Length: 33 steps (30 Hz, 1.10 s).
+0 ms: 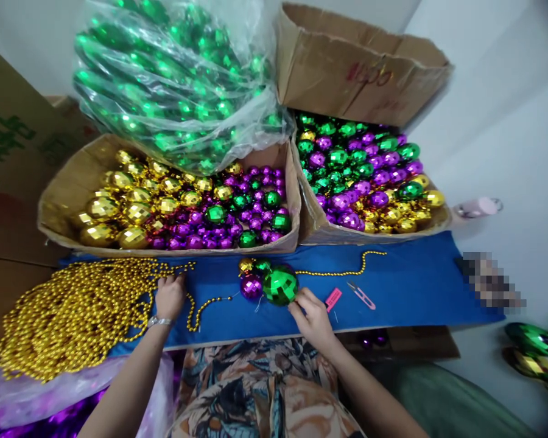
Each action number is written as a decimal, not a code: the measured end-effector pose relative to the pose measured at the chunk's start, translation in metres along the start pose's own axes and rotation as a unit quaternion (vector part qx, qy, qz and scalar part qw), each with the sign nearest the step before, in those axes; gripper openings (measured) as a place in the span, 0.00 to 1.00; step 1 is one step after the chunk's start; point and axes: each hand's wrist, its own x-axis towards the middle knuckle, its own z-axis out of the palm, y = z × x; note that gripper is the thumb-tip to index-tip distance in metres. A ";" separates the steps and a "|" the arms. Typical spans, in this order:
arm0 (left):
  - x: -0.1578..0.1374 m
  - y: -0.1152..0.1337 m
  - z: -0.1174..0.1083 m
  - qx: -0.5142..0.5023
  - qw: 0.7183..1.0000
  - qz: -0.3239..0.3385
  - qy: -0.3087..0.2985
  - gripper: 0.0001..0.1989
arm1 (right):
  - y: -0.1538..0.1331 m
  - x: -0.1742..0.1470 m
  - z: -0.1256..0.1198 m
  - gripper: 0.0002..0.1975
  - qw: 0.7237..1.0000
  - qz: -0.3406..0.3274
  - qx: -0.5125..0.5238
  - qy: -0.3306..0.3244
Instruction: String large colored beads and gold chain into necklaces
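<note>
My left hand is closed at the right edge of the gold bead pile, its fingertips around a gold bead strand. That strand curves over the blue cloth and ends in a thin thread beside a small cluster of faceted balls. The cluster has a large green ball, a purple ball, a gold ball and a smaller green ball. With thumb and fingers together, my right hand grips the large green ball at its lower right edge. Another gold bead string runs rightward from behind this ball.
Pink-handled thread snips and a pink tag lie right of my right hand. A heap of gold bead strands covers the left side. Behind stand two cardboard boxes of colored balls, a left box and a right box, below a bag of green balls.
</note>
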 end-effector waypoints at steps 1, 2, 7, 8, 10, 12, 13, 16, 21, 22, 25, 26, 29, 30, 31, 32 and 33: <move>-0.001 0.004 -0.002 -0.020 1.000 -0.010 0.005 0.17 | 0.000 0.000 -0.001 0.11 1.000 0.000 0.001 -0.001; -0.001 0.009 -0.004 -0.043 0.999 -0.021 0.009 0.16 | 0.000 -0.001 -0.001 0.11 1.000 -0.001 0.002 -0.008; -0.013 0.060 -0.019 -0.225 0.972 -0.060 -0.018 0.19 | -0.004 -0.008 0.011 0.10 0.994 -0.019 -0.008 -0.110; -0.018 0.074 -0.023 -0.300 0.950 -0.073 -0.038 0.20 | -0.005 -0.009 0.014 0.11 0.992 -0.017 -0.017 -0.128; -0.028 0.101 -0.032 -0.542 0.822 -0.138 -0.107 0.17 | -0.007 -0.012 0.020 0.12 0.987 -0.012 -0.039 -0.152; -0.036 0.122 -0.040 -0.677 0.693 -0.190 -0.159 0.15 | -0.009 -0.013 0.023 0.12 0.985 -0.013 -0.055 -0.164; -0.039 0.130 -0.043 -0.705 0.656 -0.206 -0.174 0.14 | -0.009 -0.014 0.024 0.13 0.984 -0.014 -0.061 -0.167; -0.044 0.141 -0.048 -0.731 0.614 -0.227 -0.191 0.13 | -0.008 -0.014 0.025 0.13 0.983 -0.017 -0.072 -0.167; -0.046 0.141 -0.048 -0.735 0.606 -0.229 -0.201 0.14 | -0.007 -0.015 0.025 0.13 0.982 -0.011 -0.087 -0.169; -0.046 0.141 -0.048 -0.733 0.608 -0.228 -0.201 0.15 | -0.007 -0.014 0.025 0.13 0.981 -0.010 -0.089 -0.171; -0.047 0.141 -0.048 -0.724 0.623 -0.218 -0.200 0.15 | -0.007 -0.014 0.024 0.13 0.980 -0.014 -0.098 -0.175; -0.048 0.141 -0.048 -0.720 0.630 -0.212 -0.199 0.14 | -0.007 -0.013 0.024 0.13 0.979 -0.016 -0.102 -0.175; -0.049 0.137 -0.049 -0.695 0.670 -0.182 -0.190 0.14 | -0.005 -0.013 0.022 0.12 0.977 -0.024 -0.118 -0.174; -0.049 0.136 -0.050 -0.676 0.694 -0.164 -0.186 0.13 | -0.004 -0.013 0.021 0.12 0.977 -0.028 -0.123 -0.173; -0.050 0.134 -0.051 -0.652 0.722 -0.144 -0.183 0.13 | -0.004 -0.013 0.021 0.12 0.976 -0.031 -0.129 -0.173; -0.050 0.133 -0.052 -0.624 0.750 -0.121 -0.183 0.13 | -0.002 -0.014 0.021 0.11 0.975 -0.034 -0.132 -0.174; -0.051 0.133 -0.052 -0.594 0.776 -0.098 -0.188 0.13 | -0.001 -0.015 0.022 0.12 0.975 -0.037 -0.133 -0.174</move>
